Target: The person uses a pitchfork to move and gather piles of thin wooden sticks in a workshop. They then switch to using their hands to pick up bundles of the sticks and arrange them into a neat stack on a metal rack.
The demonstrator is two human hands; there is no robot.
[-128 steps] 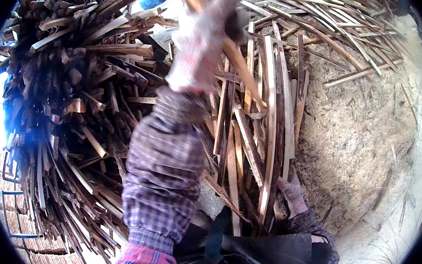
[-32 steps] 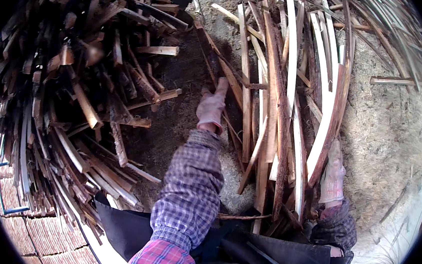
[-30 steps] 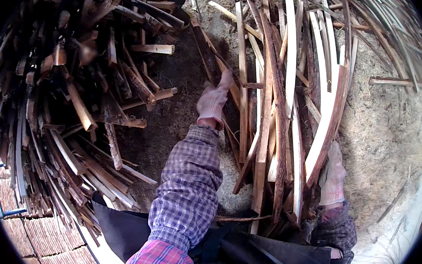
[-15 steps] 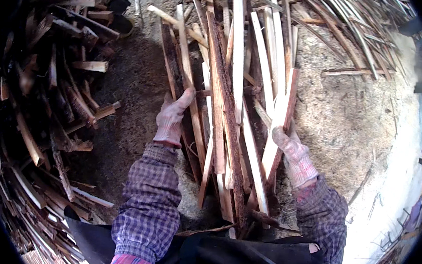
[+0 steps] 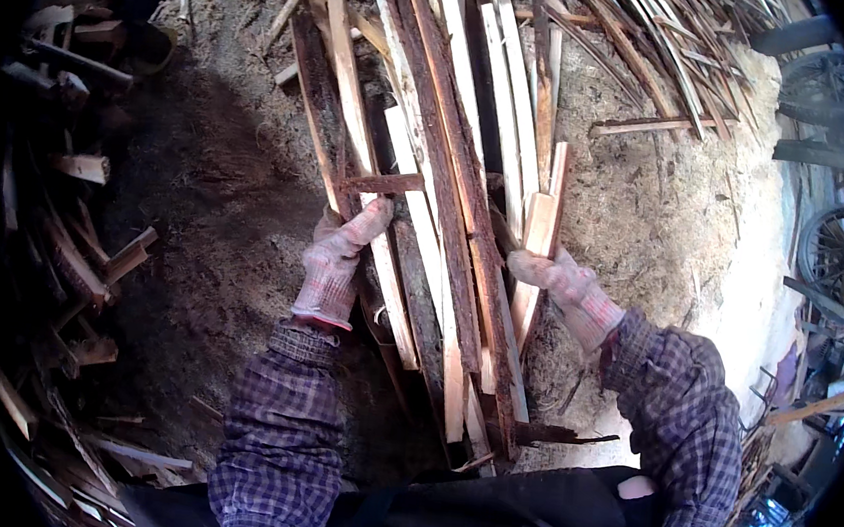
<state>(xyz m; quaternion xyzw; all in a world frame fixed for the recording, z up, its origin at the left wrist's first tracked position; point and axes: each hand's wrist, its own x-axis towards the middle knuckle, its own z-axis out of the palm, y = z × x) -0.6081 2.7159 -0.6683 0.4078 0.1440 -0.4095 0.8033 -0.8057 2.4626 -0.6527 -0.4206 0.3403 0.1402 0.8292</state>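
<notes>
A loose bundle of long, split wood strips [image 5: 462,207] lies lengthwise in front of me, some pale, some edged with dark bark. My left hand [image 5: 340,256], in a soiled knit glove, is closed round strips on the bundle's left side, thumb on top. A short brown piece of wood [image 5: 386,183] lies crosswise just beyond that thumb. On the right side, my gloved right hand [image 5: 566,284] grips the outer strips, including a short pale one [image 5: 540,224]. The fingers under the wood are hidden in both hands. The strips' near ends reach close to my dark apron [image 5: 481,505].
Split firewood [image 5: 72,253] is piled along the left. More thin strips [image 5: 651,53] lie heaped at the far right, with a single strip [image 5: 655,128] in front. Wood debris covers the ground [image 5: 217,195]. Spoked wheels [image 5: 825,247] stand at the right edge.
The strips sit closer together between my hands, and my hands are slightly nearer each other. The crosswise piece now shows on top by my left thumb. The whole view has shifted rightward.
</notes>
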